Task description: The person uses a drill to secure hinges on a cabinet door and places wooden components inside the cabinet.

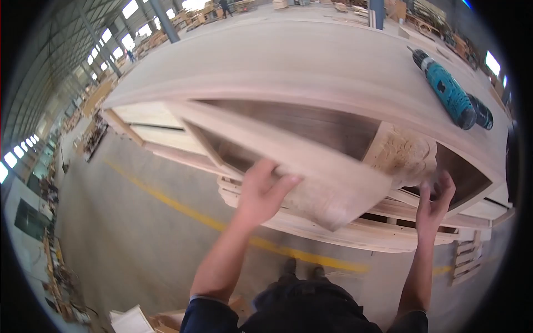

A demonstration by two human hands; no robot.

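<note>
My left hand (262, 193) grips the lower edge of a pale wooden panel (300, 152), thumb to the right and fingers curled over it. The panel slants across the front opening of a long wooden cabinet (250, 61), its right end tilted down toward me and blurred. My right hand (435, 204) is raised by the cabinet's right opening, its fingers bent and apart around no visible object. Just left of those fingertips is a carved wooden block (408, 155) with a relief pattern; whether they touch it I cannot tell.
A teal cordless drill (449, 94) lies on the cabinet top at the right. Below the cabinet runs a yellow floor line (183, 208). A wooden pallet (467, 258) stands at the lower right, and wooden pieces (133, 321) lie at the lower left.
</note>
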